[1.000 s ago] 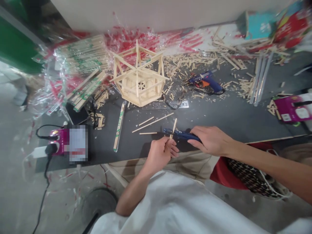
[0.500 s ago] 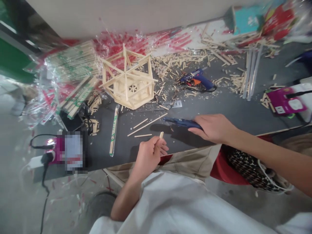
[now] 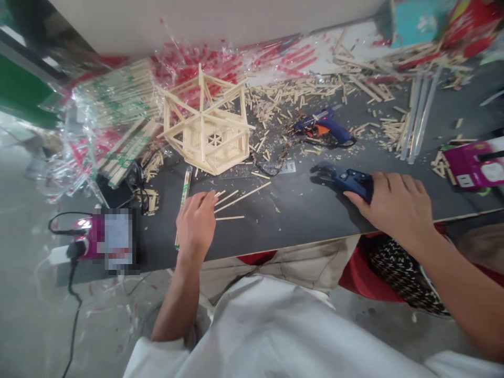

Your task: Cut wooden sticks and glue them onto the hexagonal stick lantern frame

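My left hand (image 3: 195,220) hovers low over the dark table (image 3: 299,210), fingers pinched on a short wooden stick (image 3: 218,194) whose tip shows past them. It sits right beside a few loose long sticks (image 3: 244,195). My right hand (image 3: 394,207) lies on the handles of blue cutting pliers (image 3: 344,177), which rest on the table with the jaws pointing left. A hexagonal stick model (image 3: 207,131) stands behind my left hand.
A blue glue gun (image 3: 323,126) and stick offcuts litter the back of the table. A wrapped chopstick (image 3: 185,190) and a clear ruler (image 3: 258,170) lie near the model. Chopstick bundles (image 3: 118,105) are at left, a magenta power strip (image 3: 88,236) at the left edge, a purple box (image 3: 472,168) at right.
My left hand moved left and forward from the table's edge to the loose sticks. My right hand carried the pliers right and set them flat on the table.
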The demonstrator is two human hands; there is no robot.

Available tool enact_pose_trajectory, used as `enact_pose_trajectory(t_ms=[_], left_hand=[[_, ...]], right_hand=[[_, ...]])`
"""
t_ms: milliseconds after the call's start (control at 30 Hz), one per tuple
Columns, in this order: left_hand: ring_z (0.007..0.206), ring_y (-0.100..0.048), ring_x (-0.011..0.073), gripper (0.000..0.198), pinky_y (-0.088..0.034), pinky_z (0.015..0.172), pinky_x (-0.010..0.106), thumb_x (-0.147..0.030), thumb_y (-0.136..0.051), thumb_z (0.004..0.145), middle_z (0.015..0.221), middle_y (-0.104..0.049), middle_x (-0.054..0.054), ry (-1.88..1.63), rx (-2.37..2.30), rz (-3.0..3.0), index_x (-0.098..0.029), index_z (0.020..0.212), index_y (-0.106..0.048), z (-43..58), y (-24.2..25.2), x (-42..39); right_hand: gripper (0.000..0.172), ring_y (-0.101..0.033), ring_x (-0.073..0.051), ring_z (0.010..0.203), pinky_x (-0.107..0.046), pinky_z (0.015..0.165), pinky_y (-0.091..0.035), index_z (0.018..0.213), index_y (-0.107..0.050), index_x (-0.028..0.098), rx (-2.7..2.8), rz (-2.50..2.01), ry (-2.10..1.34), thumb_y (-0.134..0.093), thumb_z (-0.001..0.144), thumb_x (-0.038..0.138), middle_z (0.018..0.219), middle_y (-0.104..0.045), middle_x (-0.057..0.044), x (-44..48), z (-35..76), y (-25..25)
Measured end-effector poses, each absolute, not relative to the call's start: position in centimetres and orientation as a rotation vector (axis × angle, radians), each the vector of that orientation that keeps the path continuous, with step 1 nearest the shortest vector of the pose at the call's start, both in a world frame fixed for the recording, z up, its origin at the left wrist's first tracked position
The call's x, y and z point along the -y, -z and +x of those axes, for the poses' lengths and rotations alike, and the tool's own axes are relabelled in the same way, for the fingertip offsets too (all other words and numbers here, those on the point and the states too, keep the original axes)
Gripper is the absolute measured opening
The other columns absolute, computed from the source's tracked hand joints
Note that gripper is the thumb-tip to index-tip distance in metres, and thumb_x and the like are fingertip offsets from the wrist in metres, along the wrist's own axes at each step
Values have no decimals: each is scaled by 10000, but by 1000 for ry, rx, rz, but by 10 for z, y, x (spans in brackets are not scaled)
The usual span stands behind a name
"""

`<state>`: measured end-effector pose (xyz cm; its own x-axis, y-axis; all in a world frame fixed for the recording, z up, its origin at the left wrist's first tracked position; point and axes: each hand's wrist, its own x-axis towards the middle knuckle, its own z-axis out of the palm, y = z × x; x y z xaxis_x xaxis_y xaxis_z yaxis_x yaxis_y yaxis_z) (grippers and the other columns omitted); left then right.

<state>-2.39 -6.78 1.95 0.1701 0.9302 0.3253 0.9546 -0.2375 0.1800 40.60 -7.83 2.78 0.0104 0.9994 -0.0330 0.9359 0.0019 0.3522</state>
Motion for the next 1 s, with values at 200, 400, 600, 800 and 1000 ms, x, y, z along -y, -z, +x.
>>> enact_pose_trajectory(t_ms=[200,400,600,800,1000], left_hand=[[952,-754,276,303,-556,881,383,-255,-581,1144,1089,-839,134,655,1865,-2362,-145,1210,-855,-27,-22,73],[886,-733,257,194,-544,795,365,-205,-678,1088,980,-820,73,579,1760,-2509,-179,1061,-868,-32,-31,86],[898,-745,256,168,-550,796,363,-177,-698,1073,988,-816,87,597,1691,-2465,-160,1062,-865,-36,-29,94],[868,-742,252,183,-556,808,375,-187,-663,1097,970,-819,70,573,1720,-2399,-180,1088,-846,-44,-25,103],[894,-737,258,246,-539,823,376,-185,-579,1124,951,-793,89,473,1726,-2422,-212,1033,-807,-45,-23,101]], right_hand=[[715,-715,-446,1150,-489,1004,-505,1451,-623,-59,-2001,2056,-427,-489,1120,560,1301,-737,-332,83,418,-11],[771,-671,-475,1329,-549,1089,-551,1512,-577,-77,-2226,2042,-522,-335,1149,558,1508,-663,-331,85,422,-3],[714,-691,-495,1285,-613,1053,-596,1484,-621,-58,-2345,2084,-497,-395,1137,523,1498,-668,-340,86,422,1],[424,-694,-454,1304,-565,1132,-566,1341,-733,39,-2573,2050,-379,-538,1120,344,1441,-719,-304,87,398,-14],[235,-735,-364,1220,-539,1112,-579,1241,-773,171,-2894,2043,-183,-628,1074,249,1305,-776,-203,78,358,-15]])
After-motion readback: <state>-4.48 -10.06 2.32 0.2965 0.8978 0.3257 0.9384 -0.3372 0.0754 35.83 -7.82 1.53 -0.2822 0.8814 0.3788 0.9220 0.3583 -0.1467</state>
